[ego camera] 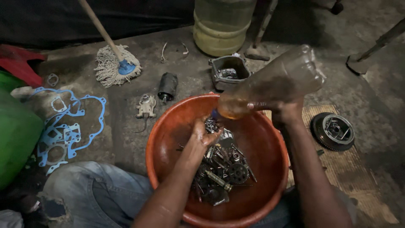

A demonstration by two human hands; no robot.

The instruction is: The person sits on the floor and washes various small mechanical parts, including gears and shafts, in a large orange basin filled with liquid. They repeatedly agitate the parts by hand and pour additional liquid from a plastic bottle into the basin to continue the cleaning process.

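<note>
A clear plastic bottle, smeared and holding a little brownish liquid, is tipped neck-down over a round orange plastic basin on the concrete floor. The right hand has its grip wrapped around the bottle's lower side, forearm rising from below. The left hand reaches into the basin, its grip closed on a small metal part under the bottle's mouth. Below it lies a greasy heap of gears and bolts. Nearby are a round flywheel, a blue gasket and a string mop.
</note>
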